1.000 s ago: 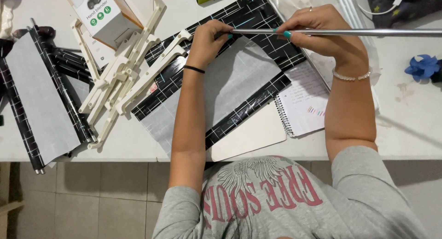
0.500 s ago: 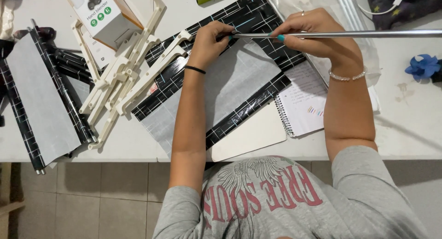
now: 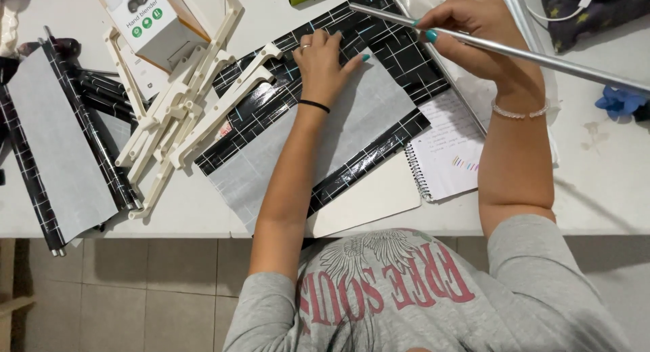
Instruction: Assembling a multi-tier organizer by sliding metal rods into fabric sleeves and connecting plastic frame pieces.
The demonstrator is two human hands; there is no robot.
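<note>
Two hands over white table (image 3: 602, 182), tiled floor below. Left hand (image 3: 323, 62) flat, fingers spread, pressing black patterned sheet (image 3: 379, 67) at table centre. Right hand (image 3: 474, 33) clamped on metal rod (image 3: 542, 57) above sheet.

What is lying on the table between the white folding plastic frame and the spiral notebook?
In the head view, the black patterned adhesive sheet with grey backing lies between the white folding plastic frame and the spiral notebook; the left hand presses on it.
</note>
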